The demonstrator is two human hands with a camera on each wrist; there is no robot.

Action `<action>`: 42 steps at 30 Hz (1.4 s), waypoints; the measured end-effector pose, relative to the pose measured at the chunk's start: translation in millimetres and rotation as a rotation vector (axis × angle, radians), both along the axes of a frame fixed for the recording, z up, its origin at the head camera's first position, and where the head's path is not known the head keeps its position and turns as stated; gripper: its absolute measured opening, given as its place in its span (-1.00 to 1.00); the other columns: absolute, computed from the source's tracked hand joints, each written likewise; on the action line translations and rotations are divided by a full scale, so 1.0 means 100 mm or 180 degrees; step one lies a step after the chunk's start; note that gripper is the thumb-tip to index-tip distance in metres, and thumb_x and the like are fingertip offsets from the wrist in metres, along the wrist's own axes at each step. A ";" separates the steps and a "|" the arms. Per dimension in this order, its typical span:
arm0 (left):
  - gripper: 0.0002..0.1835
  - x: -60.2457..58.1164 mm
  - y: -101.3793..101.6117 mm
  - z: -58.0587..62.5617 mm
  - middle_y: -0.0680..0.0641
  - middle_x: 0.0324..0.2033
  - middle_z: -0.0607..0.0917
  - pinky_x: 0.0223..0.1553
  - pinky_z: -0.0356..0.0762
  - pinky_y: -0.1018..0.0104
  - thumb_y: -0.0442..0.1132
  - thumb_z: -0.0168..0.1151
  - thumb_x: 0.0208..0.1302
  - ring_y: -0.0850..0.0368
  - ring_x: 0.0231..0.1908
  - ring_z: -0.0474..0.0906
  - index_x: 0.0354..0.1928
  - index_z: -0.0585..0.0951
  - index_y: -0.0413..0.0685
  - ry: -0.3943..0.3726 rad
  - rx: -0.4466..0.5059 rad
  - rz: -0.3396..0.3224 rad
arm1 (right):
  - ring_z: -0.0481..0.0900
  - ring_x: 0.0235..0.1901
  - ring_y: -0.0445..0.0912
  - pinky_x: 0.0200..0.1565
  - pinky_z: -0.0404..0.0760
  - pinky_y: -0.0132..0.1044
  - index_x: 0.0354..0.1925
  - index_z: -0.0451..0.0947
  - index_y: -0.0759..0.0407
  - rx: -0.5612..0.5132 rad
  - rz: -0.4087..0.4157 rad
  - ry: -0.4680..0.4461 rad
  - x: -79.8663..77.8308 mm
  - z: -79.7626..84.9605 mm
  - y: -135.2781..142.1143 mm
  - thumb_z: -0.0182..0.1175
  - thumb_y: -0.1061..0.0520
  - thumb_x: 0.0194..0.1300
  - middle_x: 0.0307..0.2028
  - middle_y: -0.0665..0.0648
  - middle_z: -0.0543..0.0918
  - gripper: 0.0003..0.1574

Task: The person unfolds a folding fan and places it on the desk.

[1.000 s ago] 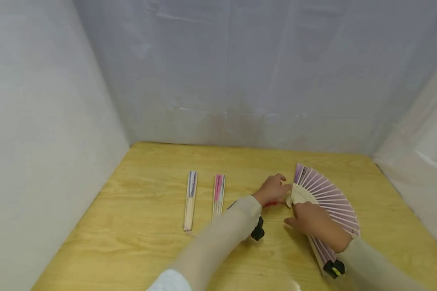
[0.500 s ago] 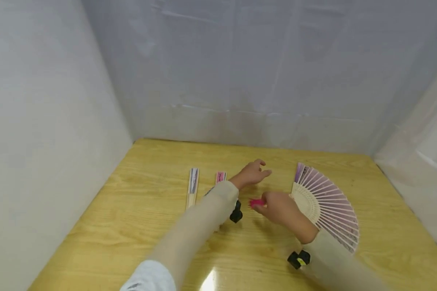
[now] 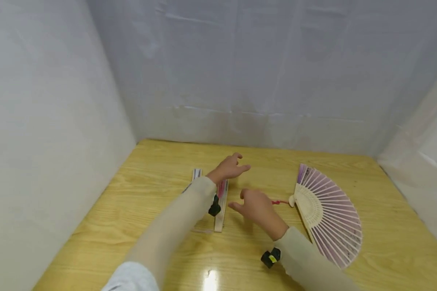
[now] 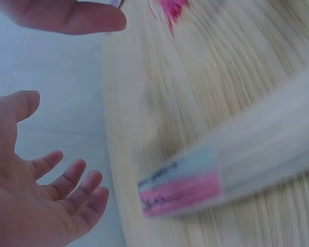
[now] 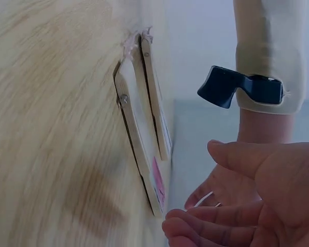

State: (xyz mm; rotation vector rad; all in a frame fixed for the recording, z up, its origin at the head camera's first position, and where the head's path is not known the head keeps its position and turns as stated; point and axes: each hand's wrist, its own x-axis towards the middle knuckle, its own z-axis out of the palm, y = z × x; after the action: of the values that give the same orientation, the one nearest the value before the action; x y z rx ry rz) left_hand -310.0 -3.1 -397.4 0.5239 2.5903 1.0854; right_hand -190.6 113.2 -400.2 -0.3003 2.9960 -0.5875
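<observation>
My left hand [image 3: 230,166] hovers above the far end of a folded fan [image 3: 219,221] with pink and pale cloth, thumb and fingers apart, holding nothing. In the left wrist view, the palm shows beside the folded fan's pink tip [image 4: 183,193], apart from it. My right hand [image 3: 256,205] is in the air to the right of that folded fan, thumb spread and fingers loosely bent, with nothing in it. A purple fan [image 3: 331,218] lies spread out on the right. Its red tassel cord [image 3: 279,202] runs left, partly behind the right hand.
A second folded fan [image 3: 197,173] lies left of the pink one, mostly hidden by the left sleeve. Both folded fans show side by side in the right wrist view. White sheeting [image 3: 247,81] walls the back and sides of the wooden table [image 3: 131,194].
My right hand has moved left from the spread fan; it pinched the red tassel half a second ago and has let go. My left hand has moved left to the folded fans.
</observation>
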 end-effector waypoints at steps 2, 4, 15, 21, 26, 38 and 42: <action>-0.27 0.00 -0.06 -0.02 -0.28 0.29 0.36 0.20 0.40 -0.02 0.16 0.07 0.40 -0.14 0.23 0.37 0.41 0.22 -0.16 0.0066 -0.0111 0.0064 | 0.60 -0.50 -0.05 -0.43 0.62 -0.16 -0.27 0.65 0.27 -0.0036 0.0027 -0.0001 -0.04 -0.04 -0.05 0.30 -0.27 0.21 -0.39 0.16 0.70 -0.41; -0.25 -0.01 -0.10 -0.05 -0.28 0.29 0.36 0.23 0.35 -0.06 0.18 0.08 0.38 -0.17 0.24 0.35 0.41 0.23 -0.16 0.0163 -0.0290 0.0127 | 0.48 -0.61 -0.12 -0.54 0.52 -0.24 -0.42 0.62 0.22 -0.0082 0.0058 -0.0016 -0.07 -0.08 -0.11 0.30 -0.26 0.21 -0.53 0.10 0.64 -0.45; -0.40 0.08 -0.22 -0.20 -0.23 -0.04 0.60 0.09 0.35 -0.10 0.28 0.21 0.21 -0.21 0.02 0.45 -0.14 0.58 -0.18 0.0605 -0.1385 0.0396 | 0.50 -0.58 -0.08 -0.54 0.51 -0.19 -0.31 0.63 0.22 0.0045 -0.0016 -0.0172 -0.20 -0.22 -0.33 0.33 -0.35 0.12 -0.56 0.07 0.60 -0.36; -0.45 0.13 -0.24 -0.29 -0.13 -0.24 0.64 -0.03 0.32 -0.03 0.34 0.25 0.12 -0.11 -0.15 0.45 -0.42 0.60 -0.05 0.0574 -0.1610 0.0493 | 0.56 -0.51 -0.01 -0.51 0.55 -0.13 -0.22 0.67 0.26 0.0145 -0.0080 -0.0346 -0.18 -0.23 -0.39 0.36 -0.39 0.04 -0.47 0.16 0.65 -0.26; -0.40 0.11 -0.23 -0.34 -0.14 -0.17 0.66 0.02 0.32 -0.05 0.39 0.19 0.13 -0.14 -0.10 0.47 -0.29 0.65 -0.05 0.0597 -0.1842 0.0408 | 0.58 -0.48 0.02 -0.46 0.57 -0.11 -0.16 0.65 0.29 0.0085 -0.0093 -0.0304 -0.19 -0.28 -0.38 0.37 -0.30 0.09 -0.43 0.19 0.66 -0.31; -0.61 0.12 -0.26 -0.37 -0.08 -0.45 0.64 -0.17 0.31 0.01 0.12 0.23 0.13 -0.10 -0.31 0.48 -0.64 0.51 0.01 0.0724 -0.1752 0.0385 | 0.55 -0.49 -0.01 -0.42 0.56 -0.12 -0.52 0.53 0.14 -0.0085 0.0123 -0.0154 -0.21 -0.34 -0.35 0.38 -0.03 0.11 -0.54 0.10 0.59 -0.68; -0.58 0.14 -0.29 -0.39 -0.05 -0.54 0.58 -0.21 0.29 0.04 0.13 0.19 0.13 -0.07 -0.38 0.44 -0.70 0.45 0.03 0.0705 -0.1705 0.0455 | 0.51 -0.53 -0.04 -0.44 0.54 -0.17 -0.56 0.50 0.15 -0.0118 0.0076 -0.0184 -0.18 -0.36 -0.37 0.38 0.02 0.08 -0.58 0.08 0.56 -0.69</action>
State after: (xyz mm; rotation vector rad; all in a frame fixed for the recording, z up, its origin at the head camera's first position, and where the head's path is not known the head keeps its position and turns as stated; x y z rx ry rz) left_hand -295.5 -32.1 -436.7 0.3451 2.9840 0.3419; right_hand -208.5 76.5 -435.9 -0.3154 2.9249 -0.6389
